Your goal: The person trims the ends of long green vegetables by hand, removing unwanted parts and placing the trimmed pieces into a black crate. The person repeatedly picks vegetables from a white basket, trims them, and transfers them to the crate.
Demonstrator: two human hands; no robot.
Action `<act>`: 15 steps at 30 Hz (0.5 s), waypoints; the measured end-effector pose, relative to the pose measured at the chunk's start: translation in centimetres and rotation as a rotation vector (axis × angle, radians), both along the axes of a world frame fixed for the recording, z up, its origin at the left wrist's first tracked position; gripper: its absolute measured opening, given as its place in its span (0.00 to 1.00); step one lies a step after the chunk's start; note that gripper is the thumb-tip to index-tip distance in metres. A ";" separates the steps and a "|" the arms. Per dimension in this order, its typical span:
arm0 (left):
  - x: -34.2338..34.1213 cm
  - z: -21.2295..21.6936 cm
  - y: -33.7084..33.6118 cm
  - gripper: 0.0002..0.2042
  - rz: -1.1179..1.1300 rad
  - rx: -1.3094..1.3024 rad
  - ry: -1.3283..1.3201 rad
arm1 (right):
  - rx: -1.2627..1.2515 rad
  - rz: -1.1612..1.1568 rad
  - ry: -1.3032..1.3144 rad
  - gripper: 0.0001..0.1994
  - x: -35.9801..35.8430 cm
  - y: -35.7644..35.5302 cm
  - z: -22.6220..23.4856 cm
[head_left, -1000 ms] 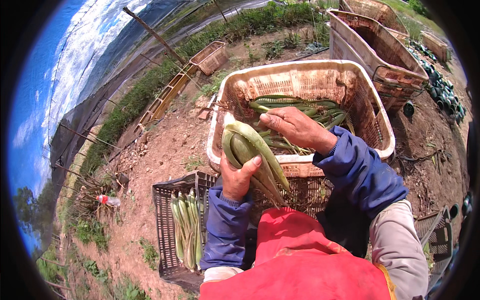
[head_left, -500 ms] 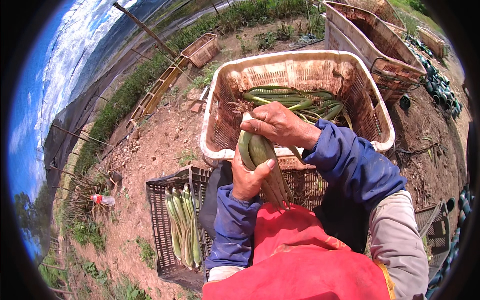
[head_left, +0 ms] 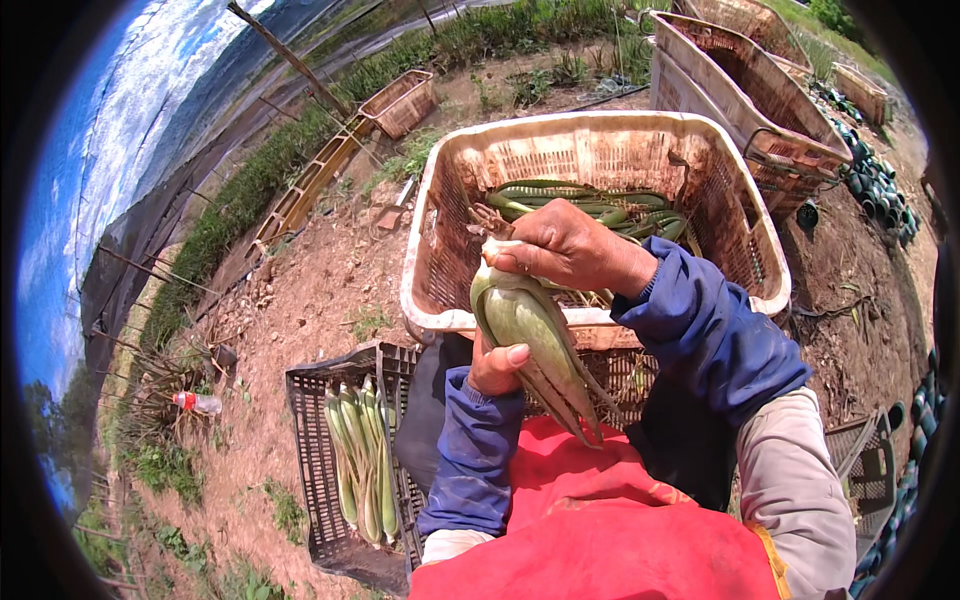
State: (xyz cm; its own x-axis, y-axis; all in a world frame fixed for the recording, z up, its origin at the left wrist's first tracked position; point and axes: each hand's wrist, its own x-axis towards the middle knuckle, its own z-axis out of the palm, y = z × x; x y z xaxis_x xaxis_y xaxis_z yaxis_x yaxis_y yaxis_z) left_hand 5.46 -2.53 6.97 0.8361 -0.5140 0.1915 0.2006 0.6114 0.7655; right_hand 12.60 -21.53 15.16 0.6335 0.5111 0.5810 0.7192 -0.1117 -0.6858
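A fleshy-leaved, aloe-like plant [head_left: 525, 325] is tilted in front of me, its brown roots and white base at the upper end, its pale-green leaves hanging toward my red apron. My left hand [head_left: 492, 368] is wrapped round the leaves from the left, with the thumb lying across them. My right hand [head_left: 580, 248] pinches the base just below the roots; its fingertips are partly hidden. Right behind stands a dirty white plastic crate [head_left: 450, 220] holding more long green plants [head_left: 640, 205].
Left of my legs, a black mesh crate [head_left: 312, 440] holds several pale-green plants [head_left: 365, 460]. Stacked crates [head_left: 750, 90] stand at the far right, beside dark pots [head_left: 880, 200]. A yellow ladder-like frame [head_left: 305, 195] and a small crate [head_left: 400, 103] lie at the far left. A bottle [head_left: 200, 403] lies on the soil.
The plant's leafy end has swung slightly right, and its broad pale side now shows more. My left hand has slid a little lower behind the leaves. Both hands keep their hold.
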 end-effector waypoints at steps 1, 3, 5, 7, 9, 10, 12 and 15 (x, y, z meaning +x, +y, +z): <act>-0.2 -0.5 -0.2 0.38 -0.096 -0.164 0.045 | 0.066 0.035 0.074 0.17 -0.1 0.2 0.0; 0.3 -1.2 -0.4 0.40 -0.160 -0.353 -0.003 | 0.044 0.069 0.210 0.15 -0.2 0.6 0.0; 1.1 -1.7 -0.6 0.43 -0.277 -0.485 -0.053 | 0.148 0.138 0.388 0.15 -0.4 1.2 0.0; 1.4 -2.3 -1.0 0.44 -0.339 -0.583 -0.029 | 0.223 0.189 0.518 0.16 -0.7 1.6 -0.1; 1.4 -2.8 -1.7 0.45 -0.377 -0.629 0.056 | 0.261 0.237 0.529 0.17 -0.8 1.6 -0.2; 1.7 -3.0 -1.9 0.44 -0.325 -0.513 -0.034 | 0.228 0.188 0.574 0.17 -0.8 1.5 -0.4; 0.5 -3.3 -2.2 0.41 -0.099 -0.440 0.150 | 0.158 0.138 0.585 0.18 -0.3 1.3 -0.6; -0.1 -2.9 -2.4 0.43 0.223 -0.119 0.122 | -0.034 -0.150 0.184 0.14 0.2 0.8 -1.1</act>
